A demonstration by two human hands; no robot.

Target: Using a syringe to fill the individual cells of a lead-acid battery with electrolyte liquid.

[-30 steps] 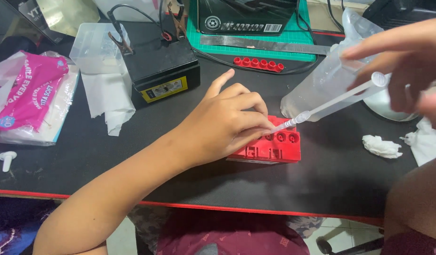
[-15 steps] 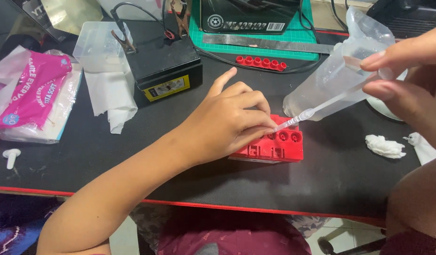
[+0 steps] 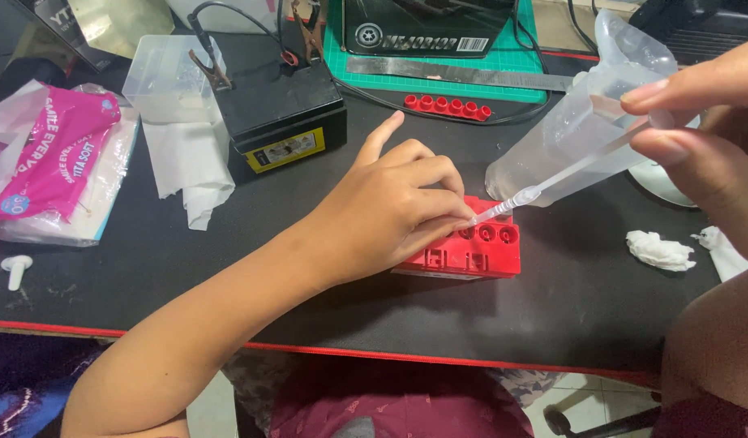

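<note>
The left hand (image 3: 390, 215) presses on the hard red battery (image 3: 471, 247). The right hand (image 3: 698, 138) pinches a thin, bendy plastic dropper (image 3: 552, 178), probably light, by its soft top.

Both arms are bare, with no sleeve showing anywhere along them. The left hand (image 3: 390, 215) carries no ring, watch or glove, and its forearm runs uncovered down to the elbow. The right hand (image 3: 702, 142) is likewise bare, with short, plain, unpainted nails. Below the left forearm, dark red patterned cloth (image 3: 374, 405) covers the lap; the bare right forearm shows beneath the right hand.
</note>
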